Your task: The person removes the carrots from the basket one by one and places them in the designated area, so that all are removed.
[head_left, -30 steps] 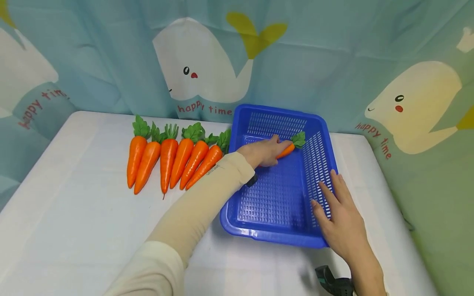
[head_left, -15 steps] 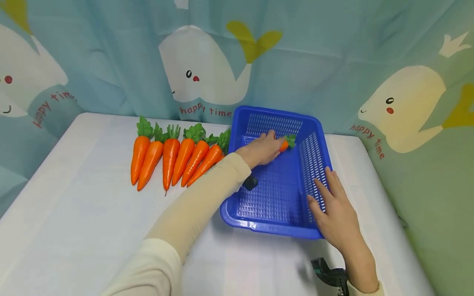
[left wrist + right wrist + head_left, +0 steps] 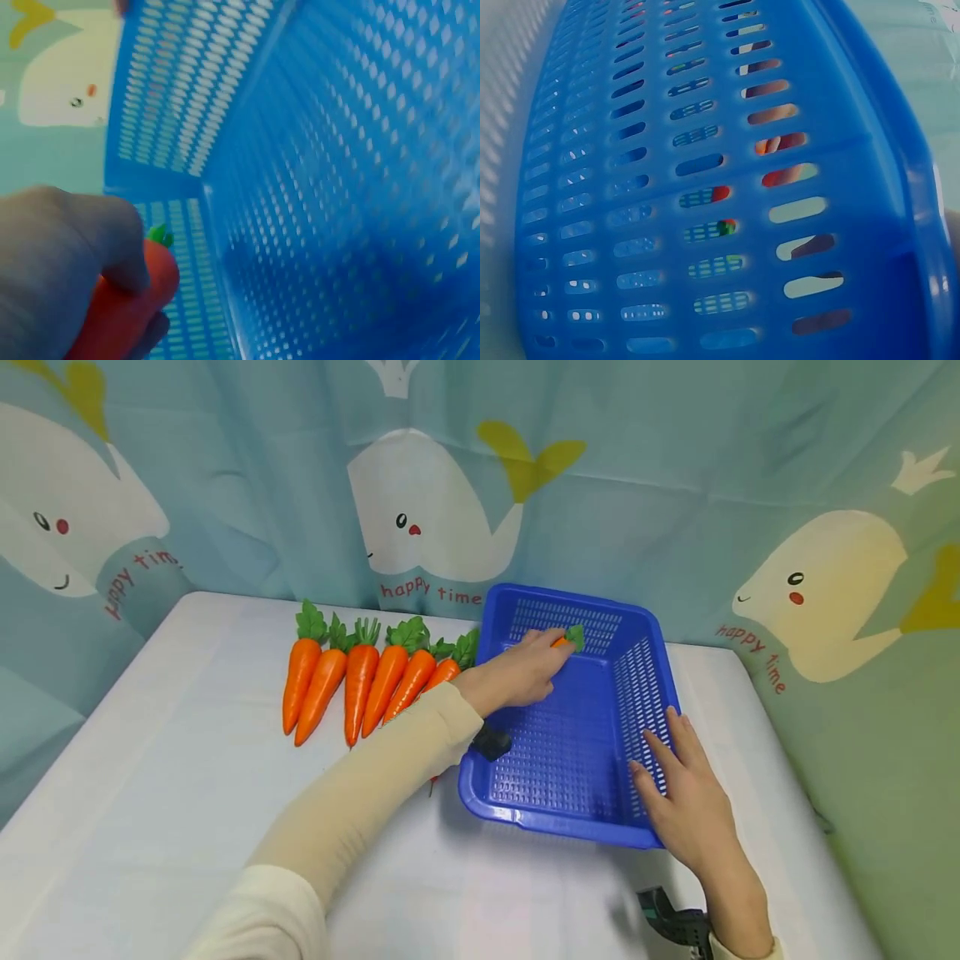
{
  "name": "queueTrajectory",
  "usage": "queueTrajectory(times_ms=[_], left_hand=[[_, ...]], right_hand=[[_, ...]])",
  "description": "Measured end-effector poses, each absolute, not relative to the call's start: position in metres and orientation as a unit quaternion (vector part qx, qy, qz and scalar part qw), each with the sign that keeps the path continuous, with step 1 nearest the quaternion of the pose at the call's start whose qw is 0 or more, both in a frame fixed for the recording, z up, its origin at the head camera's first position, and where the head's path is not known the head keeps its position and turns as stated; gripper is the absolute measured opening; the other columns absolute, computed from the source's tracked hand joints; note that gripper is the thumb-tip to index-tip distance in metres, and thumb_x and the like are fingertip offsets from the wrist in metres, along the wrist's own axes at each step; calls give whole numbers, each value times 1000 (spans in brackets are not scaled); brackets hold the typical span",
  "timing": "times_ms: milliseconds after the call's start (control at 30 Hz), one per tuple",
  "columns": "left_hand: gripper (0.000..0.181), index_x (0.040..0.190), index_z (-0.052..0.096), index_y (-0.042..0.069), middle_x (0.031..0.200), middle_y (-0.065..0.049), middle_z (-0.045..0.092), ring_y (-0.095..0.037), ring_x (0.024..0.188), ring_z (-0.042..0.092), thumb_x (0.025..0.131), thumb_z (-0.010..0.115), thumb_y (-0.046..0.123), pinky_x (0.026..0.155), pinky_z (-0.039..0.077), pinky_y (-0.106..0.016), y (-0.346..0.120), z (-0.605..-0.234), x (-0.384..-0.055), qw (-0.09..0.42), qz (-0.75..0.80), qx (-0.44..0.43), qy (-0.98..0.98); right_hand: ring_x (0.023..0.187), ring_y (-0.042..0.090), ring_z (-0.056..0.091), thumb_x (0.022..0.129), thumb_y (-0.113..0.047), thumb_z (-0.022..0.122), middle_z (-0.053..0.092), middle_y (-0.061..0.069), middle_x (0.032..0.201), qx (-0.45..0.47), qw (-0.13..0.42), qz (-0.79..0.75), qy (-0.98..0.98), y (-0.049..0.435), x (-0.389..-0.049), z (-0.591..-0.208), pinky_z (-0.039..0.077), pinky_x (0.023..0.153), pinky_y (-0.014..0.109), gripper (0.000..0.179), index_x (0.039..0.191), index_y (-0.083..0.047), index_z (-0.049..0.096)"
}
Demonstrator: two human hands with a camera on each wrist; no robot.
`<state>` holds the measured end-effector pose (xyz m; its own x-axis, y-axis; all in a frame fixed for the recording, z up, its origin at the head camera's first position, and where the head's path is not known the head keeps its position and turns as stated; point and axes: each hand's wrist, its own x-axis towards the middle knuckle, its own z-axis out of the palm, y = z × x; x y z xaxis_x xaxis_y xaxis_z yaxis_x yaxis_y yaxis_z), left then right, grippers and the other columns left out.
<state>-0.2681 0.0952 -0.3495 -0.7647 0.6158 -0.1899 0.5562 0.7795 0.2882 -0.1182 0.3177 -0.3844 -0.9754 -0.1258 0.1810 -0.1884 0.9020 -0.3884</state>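
Observation:
In the head view my left hand (image 3: 525, 670) is inside the blue plastic basket (image 3: 558, 839), near its far left part. It grips an orange carrot (image 3: 560, 642) with a green leafy top; most of the carrot is hidden by the hand. From the left wrist, the thumb and fingers are seen curled round the carrot (image 3: 159, 279). My right hand (image 3: 690, 802) lies at the basket's right rim with its fingers extended. A row of several carrots (image 3: 360, 689) lies on the table left of the basket. The right wrist view shows the basket's slotted side wall (image 3: 705, 172).
A white cloth (image 3: 187, 793) covers the table. A thin red tip (image 3: 435, 779) shows beneath the left sleeve, its other part hidden. A whale-print curtain (image 3: 637, 485) hangs behind the table and along its right side. A black device (image 3: 675, 920) is on the right wrist.
The left hand has moved left across the basket with the carrot. The right hand remains at the right rim. The head view has shifted slightly.

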Motion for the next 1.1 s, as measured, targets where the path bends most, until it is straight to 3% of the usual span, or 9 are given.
queueTrajectory(times_ms=[233, 400, 667, 1100], left_hand=[[64, 156, 28, 11, 166, -15, 8, -34, 151, 15, 97, 52, 4, 117, 35, -39, 93, -342, -254, 120, 130, 338, 925], [65, 155, 30, 11, 166, -13, 13, -35, 149, 23, 94, 53, 5, 121, 29, -40, 94, -334, -249, 93, 123, 352, 923], [57, 152, 38, 5, 162, -12, 29, -30, 147, 35, 97, 56, 8, 121, 30, -38, 87, -328, -247, 69, 133, 374, 915], [46, 142, 46, -1, 154, -20, 38, -34, 144, 37, 96, 52, -1, 120, 31, -38, 65, -324, -238, -54, 130, 435, 890]], right_hand=[[153, 38, 13, 99, -28, 54, 21, 22, 163, 82, 71, 208, -972, 320, -114, -387, 27, 110, 70, 54, 140, 6, 50], [153, 38, 14, 99, -28, 54, 21, 21, 163, 84, 85, 206, -971, 321, -117, -382, 26, 111, 69, 54, 141, 6, 50], [153, 39, 13, 100, -28, 53, 20, 22, 163, 83, 72, 206, -972, 321, -116, -385, 26, 111, 70, 54, 141, 7, 49], [154, 38, 12, 100, -29, 53, 20, 21, 163, 86, 73, 207, -972, 321, -119, -383, 26, 111, 69, 55, 141, 6, 49]])
